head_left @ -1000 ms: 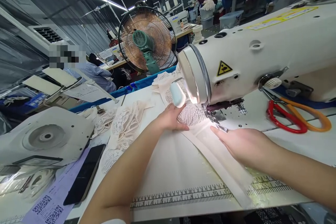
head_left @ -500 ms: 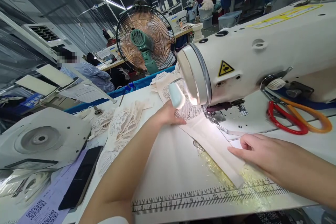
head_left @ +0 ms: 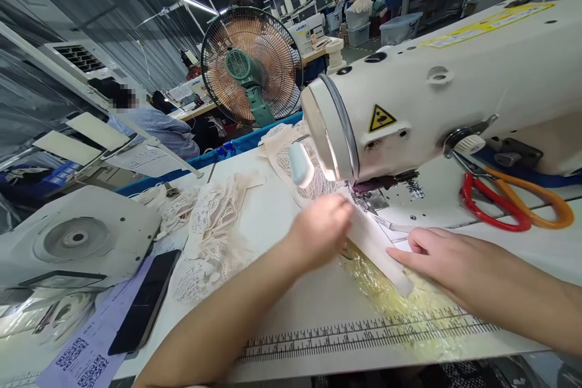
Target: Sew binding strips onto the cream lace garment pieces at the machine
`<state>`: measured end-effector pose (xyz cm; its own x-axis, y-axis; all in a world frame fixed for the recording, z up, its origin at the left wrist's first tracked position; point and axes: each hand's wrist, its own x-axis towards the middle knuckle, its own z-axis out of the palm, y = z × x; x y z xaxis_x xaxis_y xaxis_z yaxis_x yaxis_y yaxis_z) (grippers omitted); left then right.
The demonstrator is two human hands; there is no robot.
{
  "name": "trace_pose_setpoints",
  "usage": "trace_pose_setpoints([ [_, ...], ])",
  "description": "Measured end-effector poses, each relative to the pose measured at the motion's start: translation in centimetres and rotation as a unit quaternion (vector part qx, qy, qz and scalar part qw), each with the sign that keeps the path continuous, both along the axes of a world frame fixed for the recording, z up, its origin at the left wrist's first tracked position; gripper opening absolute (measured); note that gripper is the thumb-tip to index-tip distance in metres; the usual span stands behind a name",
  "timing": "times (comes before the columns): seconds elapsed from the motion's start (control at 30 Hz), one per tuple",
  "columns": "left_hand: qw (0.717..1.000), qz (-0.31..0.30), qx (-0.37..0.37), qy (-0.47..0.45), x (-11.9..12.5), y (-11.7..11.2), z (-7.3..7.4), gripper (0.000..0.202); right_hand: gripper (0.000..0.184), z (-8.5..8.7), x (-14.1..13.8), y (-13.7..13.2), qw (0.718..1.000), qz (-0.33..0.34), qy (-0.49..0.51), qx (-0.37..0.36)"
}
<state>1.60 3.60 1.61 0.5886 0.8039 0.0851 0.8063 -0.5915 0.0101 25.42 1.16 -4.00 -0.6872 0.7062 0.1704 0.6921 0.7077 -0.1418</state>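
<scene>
My left hand (head_left: 321, 230) is curled closed over the left edge of the beige fabric strip (head_left: 375, 242), close to the needle area. Motion blurs its fingertips, and what they hold, if anything, is hidden. My right hand (head_left: 448, 260) rests palm down at the strip's right edge, its thumb on the cloth and the other fingers curled beside it. The strip runs to the presser foot (head_left: 361, 197) of the white sewing machine (head_left: 409, 97). Beige lace (head_left: 284, 157) continues behind the machine head, partly hidden by a pale blue, lit lamp (head_left: 301, 165).
Scissors (head_left: 495, 203) with red and orange handles lie on the machine bed at right. Lace pieces (head_left: 211, 224) lie to the left, beside a black phone (head_left: 145, 303). A printed ruler (head_left: 364, 336) and clear yellowish film (head_left: 386, 291) are in front. A fan (head_left: 252, 66) stands behind.
My left hand has left the lace by the lamp, moved right and toward me, and closed over the strip. Less of the strip's width shows. My right hand has barely moved.
</scene>
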Motion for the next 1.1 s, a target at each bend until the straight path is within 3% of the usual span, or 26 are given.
trace_pose_setpoints([
  [0.07, 0.991, -0.132, -0.024, -0.018, 1.8, -2.3, -0.7, 0.032, 0.041, 0.0, -0.1, 0.0, 1.000, 0.007, -0.009, 0.010],
  [0.13, 0.985, -0.171, -0.037, -0.003, 2.7, -3.7, -1.4, 0.038, 0.033, -0.2, 0.0, 0.0, 1.000, 0.004, -0.012, 0.023],
  [0.33, 0.987, -0.150, -0.002, 0.063, 2.1, -4.1, -2.3, 0.043, 0.058, -1.0, -0.2, 0.3, 0.997, 0.020, -0.032, 0.065],
  [0.7, 0.985, -0.149, 0.055, 0.064, 0.4, -3.1, -2.4, 0.032, 0.066, -0.6, -1.4, 1.3, 0.995, 0.008, -0.079, 0.054],
  [1.1, 0.985, -0.139, 0.070, 0.074, -0.7, -0.9, -2.5, 0.026, 0.075, 4.5, -4.7, 2.7, 0.954, -0.074, -0.238, -0.165],
])
